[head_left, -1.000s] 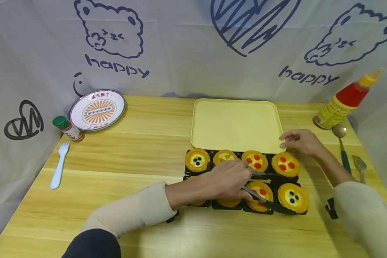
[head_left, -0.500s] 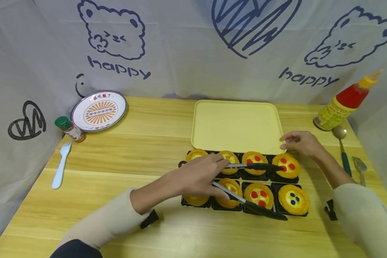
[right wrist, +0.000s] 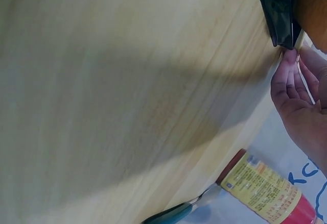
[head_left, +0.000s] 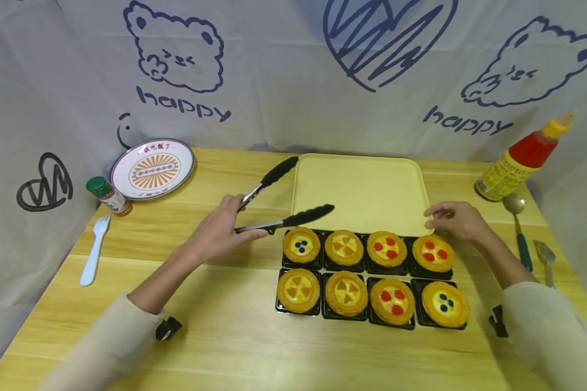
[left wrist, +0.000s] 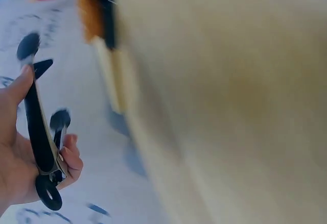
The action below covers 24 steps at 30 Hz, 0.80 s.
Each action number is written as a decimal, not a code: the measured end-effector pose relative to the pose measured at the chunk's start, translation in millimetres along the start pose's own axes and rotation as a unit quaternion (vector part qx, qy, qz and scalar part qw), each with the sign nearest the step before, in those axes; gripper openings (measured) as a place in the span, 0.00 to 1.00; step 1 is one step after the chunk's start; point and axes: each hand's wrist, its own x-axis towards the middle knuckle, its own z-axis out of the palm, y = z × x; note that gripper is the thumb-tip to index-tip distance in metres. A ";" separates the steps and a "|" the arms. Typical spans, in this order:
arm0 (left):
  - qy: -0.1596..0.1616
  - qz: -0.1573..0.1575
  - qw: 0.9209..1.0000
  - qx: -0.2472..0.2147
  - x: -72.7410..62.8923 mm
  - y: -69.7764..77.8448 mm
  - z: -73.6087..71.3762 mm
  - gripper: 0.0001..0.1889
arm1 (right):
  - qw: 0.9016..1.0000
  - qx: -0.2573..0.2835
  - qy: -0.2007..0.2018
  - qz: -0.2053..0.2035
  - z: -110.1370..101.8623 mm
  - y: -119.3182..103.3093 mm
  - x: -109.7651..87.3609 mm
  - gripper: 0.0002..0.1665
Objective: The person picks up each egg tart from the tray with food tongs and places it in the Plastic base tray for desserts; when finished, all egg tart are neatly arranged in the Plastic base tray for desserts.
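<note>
In the head view, my left hand (head_left: 217,231) holds a pair of tongs (head_left: 308,216) left of the yellow tray (head_left: 359,190). The black tips are spread apart, near the tray's left side, with nothing between them. The left wrist view shows the tongs (left wrist: 40,127) lying across my palm, thumb along one arm. My right hand (head_left: 459,220) pinches the tray's front right corner between thumb and fingers. In front of the tray stand two rows of egg tarts (head_left: 344,247) in black holders (head_left: 321,315), topped with blue dots, red dots or orange wedges.
At the left are a white plate (head_left: 154,169) leaning on the cloth wall, a green-capped shaker (head_left: 110,196) and a pale blue fork (head_left: 94,250). A sauce bottle (head_left: 518,163), a green-handled spoon (head_left: 520,233) and another metal utensil (head_left: 546,258) are at the right.
My left hand has moved the tongs left and back from over the egg tarts to the tray's left side, uncovering the tarts. My right hand stays at the tray corner.
</note>
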 end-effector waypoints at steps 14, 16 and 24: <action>-0.005 -0.146 0.989 0.009 32.8 -52.0 11.9 0.41 | 1.000 0.001 0.005 0.002 1.4 4.8 1.7 0.26; -0.025 -0.158 0.987 0.000 33.0 -51.8 11.0 0.41 | 1.000 0.000 0.005 0.003 2.1 4.9 1.9 0.26; -0.055 -0.170 0.981 0.081 29.8 -50.0 9.2 0.34 | 1.000 -0.005 -0.001 -0.001 5.0 3.9 2.3 0.25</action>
